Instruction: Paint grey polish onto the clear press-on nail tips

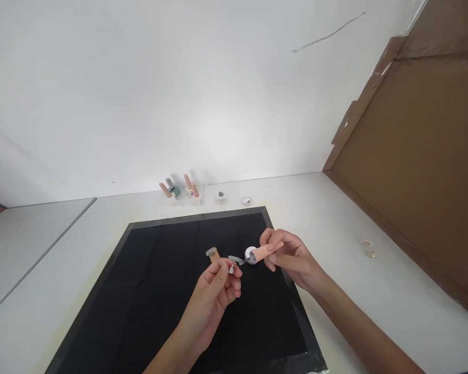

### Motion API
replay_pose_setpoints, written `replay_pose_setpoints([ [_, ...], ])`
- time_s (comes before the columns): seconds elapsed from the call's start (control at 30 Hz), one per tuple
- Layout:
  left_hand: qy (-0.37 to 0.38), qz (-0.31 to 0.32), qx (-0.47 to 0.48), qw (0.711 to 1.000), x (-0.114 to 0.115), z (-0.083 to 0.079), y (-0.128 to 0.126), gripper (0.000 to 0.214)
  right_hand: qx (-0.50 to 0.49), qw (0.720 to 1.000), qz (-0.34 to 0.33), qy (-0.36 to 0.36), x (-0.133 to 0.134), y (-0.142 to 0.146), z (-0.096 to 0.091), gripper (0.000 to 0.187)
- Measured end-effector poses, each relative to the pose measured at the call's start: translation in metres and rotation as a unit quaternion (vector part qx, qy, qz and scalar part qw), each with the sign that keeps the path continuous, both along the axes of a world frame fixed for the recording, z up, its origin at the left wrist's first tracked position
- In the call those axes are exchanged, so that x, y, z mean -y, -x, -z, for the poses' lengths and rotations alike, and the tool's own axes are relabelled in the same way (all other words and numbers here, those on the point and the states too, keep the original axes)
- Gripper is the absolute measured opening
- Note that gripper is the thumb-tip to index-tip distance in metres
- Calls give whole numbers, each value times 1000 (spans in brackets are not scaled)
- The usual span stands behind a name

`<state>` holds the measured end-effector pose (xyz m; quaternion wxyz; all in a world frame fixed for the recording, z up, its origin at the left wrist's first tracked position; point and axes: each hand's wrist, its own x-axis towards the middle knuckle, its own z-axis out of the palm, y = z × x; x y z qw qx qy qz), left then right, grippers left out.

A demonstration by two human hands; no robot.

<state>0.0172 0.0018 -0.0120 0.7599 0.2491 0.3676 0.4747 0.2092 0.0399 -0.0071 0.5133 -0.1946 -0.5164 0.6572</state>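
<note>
My right hand (292,258) is closed round a peach nail polish brush cap (268,251), whose brush points left toward my other hand. Between the thumb and fingers of my left hand (219,285) is a small shiny silver piece (231,269), too small to name exactly. The brush tip is near this silver piece; whether they touch I cannot tell. Behind the brush lies a round white container (251,253). A tan object with a silvery end (212,253) sits just beyond my left fingers, partly hidden by them. All this is above a black mat (140,306).
Along the wall stand several nail polish bottles (171,198), with peach and grey-green caps, a small clear jar (221,197) and a small round dish (246,200). Two small pale round pieces (368,249) lie at right. A brown cardboard panel (417,156) rises on the right.
</note>
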Motion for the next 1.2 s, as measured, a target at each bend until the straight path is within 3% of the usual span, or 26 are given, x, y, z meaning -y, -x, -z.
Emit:
replay_pose_setpoints([
  [0.63,-21,14,15,1000,1,1,1,10,17,997,40,65,1,-2,2,15],
  [1.2,-8,32,26,999,2,6,2,16,4,997,26,66,1,-1,0,18],
])
